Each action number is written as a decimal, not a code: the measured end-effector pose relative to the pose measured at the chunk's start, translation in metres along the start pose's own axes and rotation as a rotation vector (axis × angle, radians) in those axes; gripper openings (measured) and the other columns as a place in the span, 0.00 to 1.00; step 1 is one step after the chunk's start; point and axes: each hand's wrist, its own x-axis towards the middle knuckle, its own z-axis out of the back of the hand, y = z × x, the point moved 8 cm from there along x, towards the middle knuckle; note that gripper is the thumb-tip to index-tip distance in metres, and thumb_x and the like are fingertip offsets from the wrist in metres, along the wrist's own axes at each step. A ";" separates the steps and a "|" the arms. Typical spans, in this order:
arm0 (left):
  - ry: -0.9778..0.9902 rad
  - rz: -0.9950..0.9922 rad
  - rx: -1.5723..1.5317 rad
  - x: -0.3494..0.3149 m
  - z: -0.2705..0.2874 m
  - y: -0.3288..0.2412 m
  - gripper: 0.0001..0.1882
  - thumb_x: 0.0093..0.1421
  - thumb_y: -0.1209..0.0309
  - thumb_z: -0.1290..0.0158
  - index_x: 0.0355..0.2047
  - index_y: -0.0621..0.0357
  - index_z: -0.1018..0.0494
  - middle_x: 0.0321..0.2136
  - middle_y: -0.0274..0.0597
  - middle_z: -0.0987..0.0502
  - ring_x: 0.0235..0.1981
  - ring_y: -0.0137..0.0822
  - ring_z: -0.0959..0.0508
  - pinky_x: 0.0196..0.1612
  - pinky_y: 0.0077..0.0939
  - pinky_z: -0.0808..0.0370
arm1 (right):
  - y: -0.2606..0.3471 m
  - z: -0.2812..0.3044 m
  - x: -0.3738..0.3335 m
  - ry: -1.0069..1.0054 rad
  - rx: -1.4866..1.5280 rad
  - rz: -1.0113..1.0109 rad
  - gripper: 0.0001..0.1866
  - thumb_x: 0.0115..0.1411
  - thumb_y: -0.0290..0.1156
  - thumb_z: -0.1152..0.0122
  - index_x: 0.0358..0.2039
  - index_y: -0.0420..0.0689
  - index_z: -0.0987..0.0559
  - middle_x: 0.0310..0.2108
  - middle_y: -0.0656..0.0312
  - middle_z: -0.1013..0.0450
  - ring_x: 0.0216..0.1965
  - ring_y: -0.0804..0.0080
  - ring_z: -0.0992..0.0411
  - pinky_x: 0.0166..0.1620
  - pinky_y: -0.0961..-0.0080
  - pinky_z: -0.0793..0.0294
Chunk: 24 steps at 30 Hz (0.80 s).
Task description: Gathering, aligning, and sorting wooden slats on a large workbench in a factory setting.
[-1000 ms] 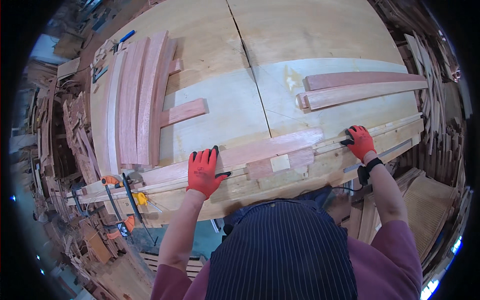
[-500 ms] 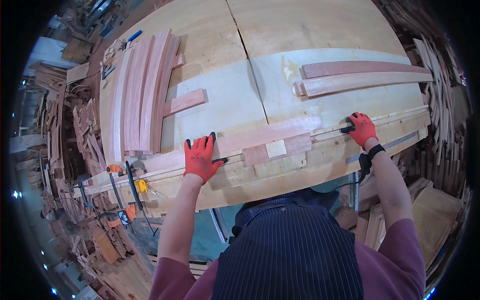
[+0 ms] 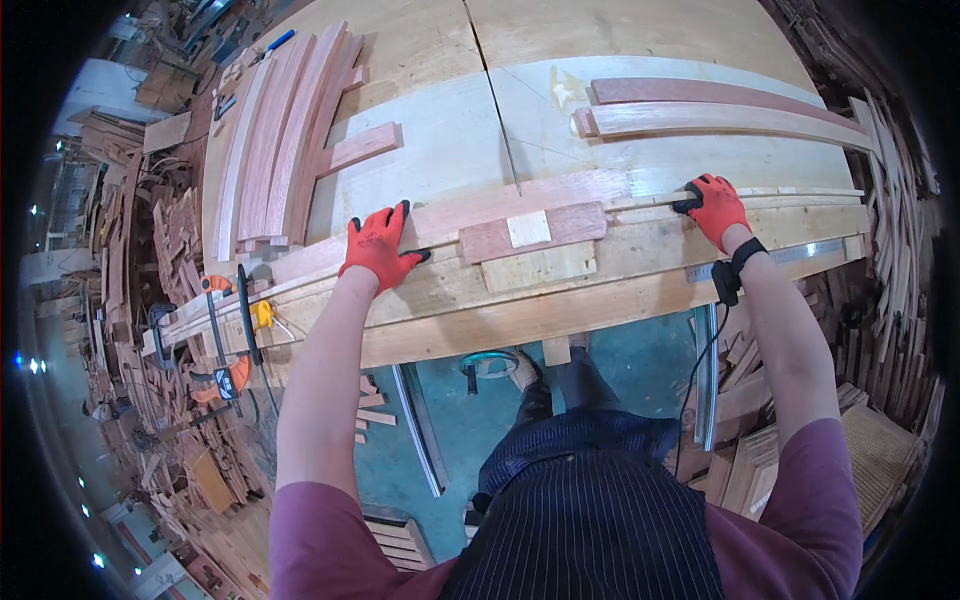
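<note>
A long, pinkish board point(image 3: 565, 190) with straight grain lies along the near side of the counter point(image 3: 700, 60), beside narrow pale strips point(image 3: 645, 206). The left hand point(image 3: 378, 245), gloved in red with black fingertips, lies spread and open over board and strips. The right hand point(image 3: 714, 210) bends its fingers over the strips farther right; I can't tell how firmly it grips. Between them sits a short pinkish block point(image 3: 572, 226) bearing a pale square.

The counter is smooth plywood, split by a dark seam. Rough-sawn planks point(image 3: 283, 150) stand left, two more point(image 3: 730, 118) right. Orange-and-black clamps point(image 3: 235, 376) hang off the left end; a metal ruler point(image 3: 805, 250) edges the near right. Below, teal floor point(image 3: 635, 350) spreads between metal rails point(image 3: 420, 430).
</note>
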 end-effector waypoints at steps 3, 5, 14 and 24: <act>0.014 0.043 -0.013 -0.001 -0.006 0.002 0.53 0.59 0.46 0.36 0.77 0.49 0.49 0.72 0.52 0.40 0.73 0.48 0.40 0.75 0.63 0.52 | 0.000 -0.005 0.000 -0.052 0.037 0.021 0.23 0.57 0.41 0.28 0.51 0.47 0.18 0.52 0.56 0.24 0.59 0.51 0.30 0.64 0.58 0.32; 0.019 0.058 -0.025 0.001 -0.006 0.001 0.53 0.59 0.47 0.36 0.77 0.49 0.49 0.72 0.52 0.40 0.74 0.48 0.40 0.75 0.64 0.52 | -0.001 -0.007 0.000 -0.073 0.047 0.031 0.25 0.58 0.47 0.29 0.51 0.45 0.18 0.52 0.56 0.23 0.58 0.50 0.30 0.66 0.58 0.34; 0.021 0.105 -0.046 0.004 -0.007 0.003 0.53 0.58 0.49 0.34 0.76 0.50 0.48 0.71 0.49 0.39 0.74 0.46 0.41 0.74 0.66 0.52 | 0.000 -0.011 0.004 -0.096 0.059 0.033 0.27 0.59 0.49 0.30 0.53 0.44 0.18 0.54 0.55 0.24 0.61 0.52 0.31 0.69 0.57 0.38; -0.046 0.015 0.017 0.002 0.000 -0.001 0.51 0.58 0.47 0.34 0.74 0.54 0.44 0.66 0.46 0.34 0.69 0.46 0.37 0.72 0.63 0.47 | -0.004 -0.014 0.000 -0.130 0.112 0.009 0.26 0.50 0.33 0.25 0.51 0.44 0.20 0.54 0.54 0.25 0.62 0.54 0.32 0.75 0.55 0.44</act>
